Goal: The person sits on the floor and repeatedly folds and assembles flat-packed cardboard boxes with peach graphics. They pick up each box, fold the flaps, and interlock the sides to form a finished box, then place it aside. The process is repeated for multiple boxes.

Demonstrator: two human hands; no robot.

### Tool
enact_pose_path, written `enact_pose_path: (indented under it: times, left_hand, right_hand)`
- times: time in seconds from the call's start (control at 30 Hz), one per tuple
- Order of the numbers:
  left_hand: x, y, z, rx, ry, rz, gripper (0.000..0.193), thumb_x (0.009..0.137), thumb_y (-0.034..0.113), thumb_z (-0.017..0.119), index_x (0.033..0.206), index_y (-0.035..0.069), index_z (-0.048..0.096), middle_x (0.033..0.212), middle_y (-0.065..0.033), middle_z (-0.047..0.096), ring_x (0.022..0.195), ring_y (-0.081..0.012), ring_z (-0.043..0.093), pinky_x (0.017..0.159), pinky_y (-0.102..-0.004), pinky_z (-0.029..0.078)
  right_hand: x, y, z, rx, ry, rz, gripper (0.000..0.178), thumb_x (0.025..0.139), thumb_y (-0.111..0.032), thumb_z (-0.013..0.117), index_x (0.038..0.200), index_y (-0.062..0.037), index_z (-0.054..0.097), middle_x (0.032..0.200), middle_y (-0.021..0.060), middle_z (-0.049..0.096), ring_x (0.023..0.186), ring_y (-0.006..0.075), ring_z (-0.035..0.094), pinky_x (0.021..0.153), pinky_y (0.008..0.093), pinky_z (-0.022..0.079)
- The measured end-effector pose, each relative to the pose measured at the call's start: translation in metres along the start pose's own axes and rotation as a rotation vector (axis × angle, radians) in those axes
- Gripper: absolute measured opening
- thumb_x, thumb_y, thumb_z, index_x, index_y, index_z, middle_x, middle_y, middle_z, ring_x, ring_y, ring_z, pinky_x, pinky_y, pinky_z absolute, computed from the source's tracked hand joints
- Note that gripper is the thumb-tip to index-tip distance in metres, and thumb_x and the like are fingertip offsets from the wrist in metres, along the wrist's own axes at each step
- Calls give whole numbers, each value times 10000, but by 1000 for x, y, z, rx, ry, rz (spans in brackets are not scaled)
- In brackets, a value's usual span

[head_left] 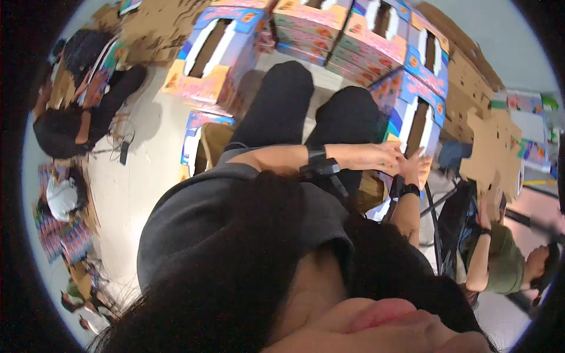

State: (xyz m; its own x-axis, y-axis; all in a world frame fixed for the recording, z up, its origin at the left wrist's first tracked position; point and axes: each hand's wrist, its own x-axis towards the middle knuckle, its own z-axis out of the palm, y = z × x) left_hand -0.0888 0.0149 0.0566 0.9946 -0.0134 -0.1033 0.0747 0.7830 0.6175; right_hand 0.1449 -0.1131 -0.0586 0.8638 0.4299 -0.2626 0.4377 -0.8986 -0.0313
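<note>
My left hand [385, 155] reaches across my lap to my right side, its fingers drawn together at the near end of a colourful cardboard box [438, 110]. What those fingers pinch, if anything, is too small to make out. Beside it, my right hand [415, 167] lies against the same box end with its fingers stretched out. The two hands almost meet. This box is printed in blue, orange and pink and has a long brown slot framed in white along its top. Dark bands with small devices sit on both wrists.
More such boxes [376, 47] stand stacked ahead of my knees, and another box [218, 59] stands left of them. Flattened brown cardboard [494, 150] leans at the right, near a co-worker in a green shirt [500, 259]. Other people sit at the left.
</note>
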Motion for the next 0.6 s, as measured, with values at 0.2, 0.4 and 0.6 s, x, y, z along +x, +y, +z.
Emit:
enact_pose_path:
  times: [0.2,0.4,0.6]
  left_hand:
    - [-73,115,-9,249,-150,678,685,951,326,579,1515,163,227,1506,-123,375,1378,-280,385,1093,-426,343]
    - [-251,213,-62,1451,584,848,513,900,122,594,1393,91,458,1393,-130,508,1304,-272,466,1092,-379,366]
    - [-374,180,-187,1523,1690,72,501,870,412,628,1198,33,617,1142,-208,659,1092,-337,623,939,-431,471]
  right_hand:
    - [7,5,-12,-151,-3,-53,1284,648,-881,530,1546,-74,93,1526,368,118,1425,527,91,1148,571,173]
    - [49,-4,-52,86,-372,-380,794,787,-488,737,1271,101,515,1163,234,647,1054,292,639,908,354,493]
    - [-65,-112,-107,556,-198,-1017,698,895,-278,672,1445,19,359,1445,241,430,1350,338,404,1120,411,302]
